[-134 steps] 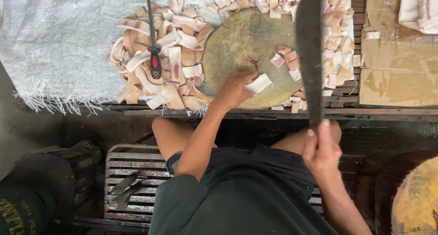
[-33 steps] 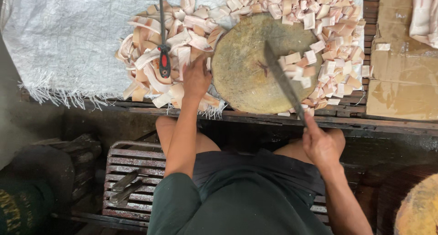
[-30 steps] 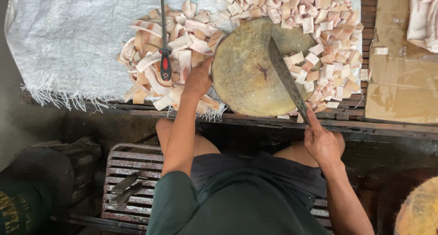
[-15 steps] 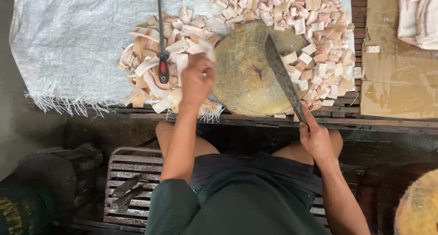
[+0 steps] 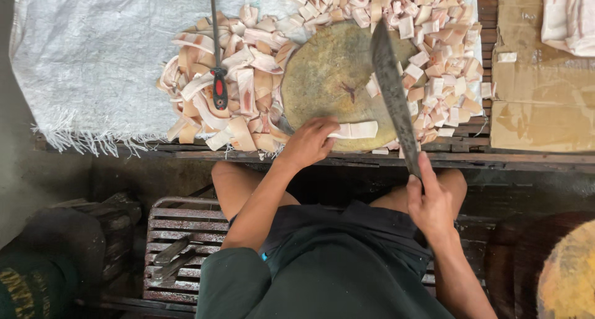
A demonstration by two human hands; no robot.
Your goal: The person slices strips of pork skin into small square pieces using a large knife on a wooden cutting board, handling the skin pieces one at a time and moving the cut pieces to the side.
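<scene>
Since half a second ago our left hand (image 5: 308,142) has come down from the heap, now pinching a pale, flat strip (image 5: 354,130) on the round, worn wooden block's (image 5: 331,77) near edge. Our right hand (image 5: 429,198) stays clenched around the long dark cleaver (image 5: 392,86), raised above the block.

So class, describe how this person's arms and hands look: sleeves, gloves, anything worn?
Both arms are bare, with no sleeves showing. The left hand and right hand wear no gloves, and no rings, watch or bands can be seen. The person wears dark shorts.
</scene>
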